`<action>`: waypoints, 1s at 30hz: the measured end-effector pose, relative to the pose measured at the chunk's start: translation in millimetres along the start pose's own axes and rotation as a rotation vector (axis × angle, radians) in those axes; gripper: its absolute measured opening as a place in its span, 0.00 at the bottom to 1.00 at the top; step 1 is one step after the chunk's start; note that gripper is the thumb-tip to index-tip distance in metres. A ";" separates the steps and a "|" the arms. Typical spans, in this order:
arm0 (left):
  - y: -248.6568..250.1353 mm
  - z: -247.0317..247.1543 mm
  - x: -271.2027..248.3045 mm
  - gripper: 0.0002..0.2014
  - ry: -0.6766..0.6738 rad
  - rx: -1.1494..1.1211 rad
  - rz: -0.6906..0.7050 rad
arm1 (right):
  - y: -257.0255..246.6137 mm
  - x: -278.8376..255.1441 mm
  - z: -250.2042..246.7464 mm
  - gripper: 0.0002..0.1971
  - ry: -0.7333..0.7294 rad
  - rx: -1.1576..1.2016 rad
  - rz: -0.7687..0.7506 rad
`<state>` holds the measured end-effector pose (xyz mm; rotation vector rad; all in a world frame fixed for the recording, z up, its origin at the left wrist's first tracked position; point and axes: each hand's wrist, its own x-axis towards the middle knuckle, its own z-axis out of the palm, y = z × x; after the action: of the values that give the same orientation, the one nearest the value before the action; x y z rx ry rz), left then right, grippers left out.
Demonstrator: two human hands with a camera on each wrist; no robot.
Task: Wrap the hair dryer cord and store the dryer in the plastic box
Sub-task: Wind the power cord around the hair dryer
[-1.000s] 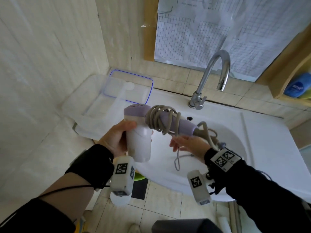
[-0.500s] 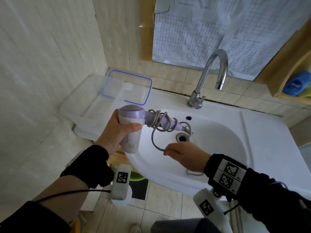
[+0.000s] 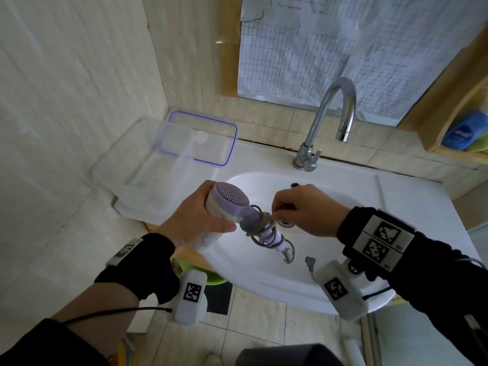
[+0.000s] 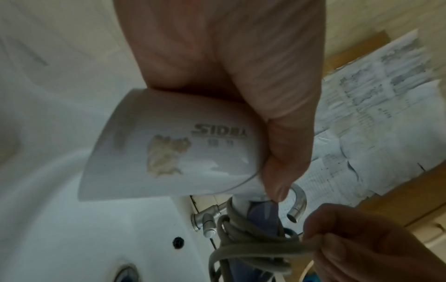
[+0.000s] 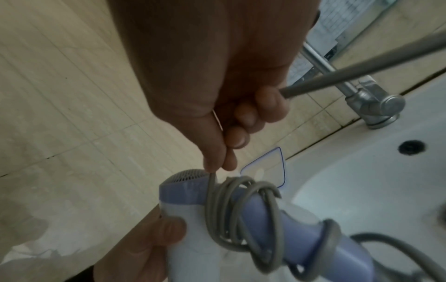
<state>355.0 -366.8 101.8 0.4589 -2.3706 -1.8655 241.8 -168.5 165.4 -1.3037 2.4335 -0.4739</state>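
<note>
A white and lilac hair dryer [image 3: 229, 204] hangs over the sink, gripped round its white barrel [image 4: 169, 145] by my left hand [image 3: 195, 223]. Its grey cord [image 3: 260, 225] is wound in several loops round the lilac handle [image 5: 301, 232]. My right hand [image 3: 298, 210] pinches a strand of the cord [image 5: 212, 183] between thumb and forefinger just beside the handle. The plug [image 3: 309, 261] dangles below my right wrist. The clear plastic box [image 3: 137, 186] stands open at the left of the sink, its blue-rimmed lid [image 3: 227, 149] leaning behind it.
A white sink [image 3: 364, 207] with a chrome tap [image 3: 327, 122] lies under my hands. Tiled walls close the left and back. A blue bottle [image 3: 464, 130] sits on a wooden shelf at the right. A green basin [image 3: 211, 276] shows below the sink.
The dryer has turned so its handle points down and toward me. My right hand has risen from below the cord and now pinches a strand beside the handle. More cord is wound.
</note>
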 end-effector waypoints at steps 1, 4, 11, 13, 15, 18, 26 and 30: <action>0.9 -0.5 -0.6 0.34 -0.024 -0.009 -0.005 | 1.4 0.6 -2.1 0.07 -0.011 0.005 0.012; 3.3 -5.8 -3.0 0.34 -0.111 -0.090 -0.031 | 7.1 2.6 -9.0 0.10 -0.052 0.054 0.068; 4.2 -19.2 -5.9 0.35 -0.302 -0.327 -0.085 | 24.6 5.7 -20.7 0.17 -0.114 0.235 0.146; 3.5 -21.6 -7.5 0.38 -0.337 -0.437 -0.091 | 31.6 5.6 -23.3 0.16 -0.107 0.312 0.166; 3.4 -22.5 -10.8 0.31 -0.348 -0.555 -0.087 | 37.8 3.5 -21.9 0.14 -0.107 0.344 0.187; 3.0 -19.6 -15.0 0.26 -0.276 -0.728 -0.085 | 48.6 -2.5 -9.4 0.06 -0.099 0.466 0.212; 11.3 -4.8 -8.8 0.33 -0.103 -0.826 -0.089 | 42.9 2.9 42.1 0.10 -0.063 0.739 0.332; 14.5 0.5 -1.2 0.37 0.038 -0.848 -0.058 | 42.5 1.2 65.5 0.11 -0.121 0.576 0.315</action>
<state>353.4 -362.9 115.8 0.4469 -1.3321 -2.5839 239.3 -155.8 88.4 -0.6763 2.1139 -0.8894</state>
